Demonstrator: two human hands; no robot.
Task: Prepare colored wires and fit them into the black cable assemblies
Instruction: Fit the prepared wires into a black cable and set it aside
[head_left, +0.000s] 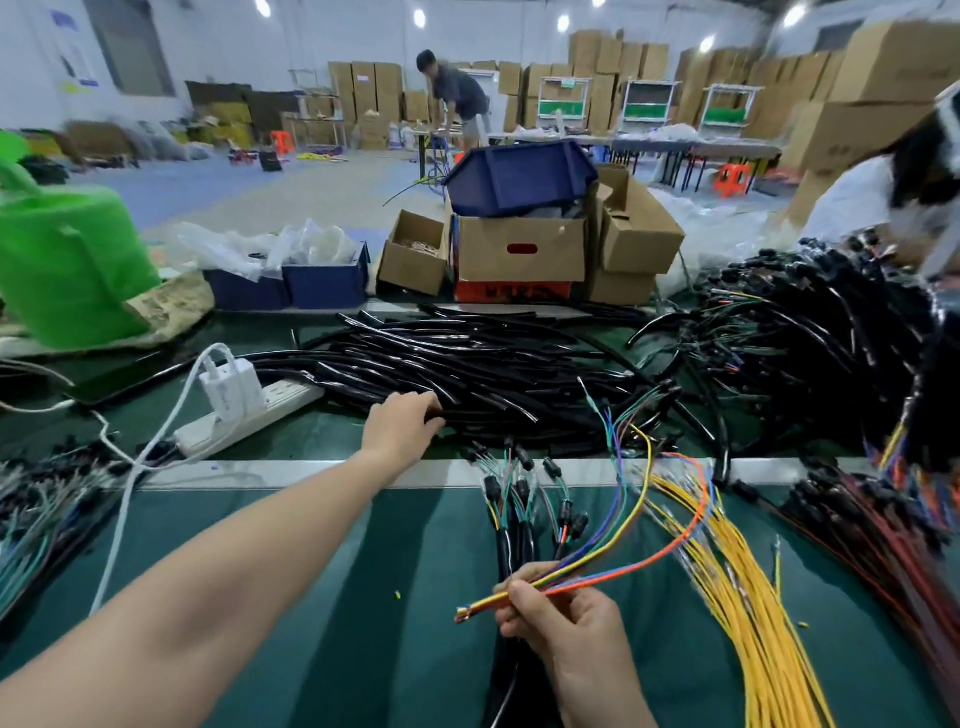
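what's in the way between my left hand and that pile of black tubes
Nothing visible: the left hand has its fingertips at the near edge of the pile of glossy black tubes.

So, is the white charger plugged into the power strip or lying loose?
Plugged in. The white charger stands on the power strip, seated against its socket face.
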